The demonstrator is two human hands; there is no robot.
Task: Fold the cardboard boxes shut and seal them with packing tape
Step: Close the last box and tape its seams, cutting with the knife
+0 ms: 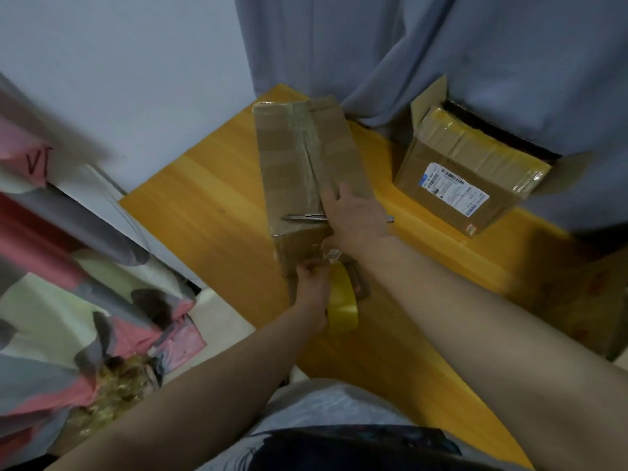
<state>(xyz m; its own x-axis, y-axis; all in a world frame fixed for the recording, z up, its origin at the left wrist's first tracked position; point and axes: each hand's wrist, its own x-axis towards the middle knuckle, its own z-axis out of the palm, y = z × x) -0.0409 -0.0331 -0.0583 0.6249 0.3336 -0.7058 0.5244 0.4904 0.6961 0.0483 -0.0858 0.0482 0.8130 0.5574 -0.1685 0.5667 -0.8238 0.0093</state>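
Wooden table (210, 212) carries long cardboard box (306, 158), flaps folded down, at centre; labelled box (452, 185) well apart at right, flaps up; right hand (356, 219) spread palm-down on long box's near end, over slim metal tool (299, 217); left hand (312, 277) pinches tape end at box's front face; yellow tape roll (341, 304) beside wrist.

The head-worn camera looks forward and steeply down (wide-angle, left edge seemingly motion-blurred) close over the table (210, 212).
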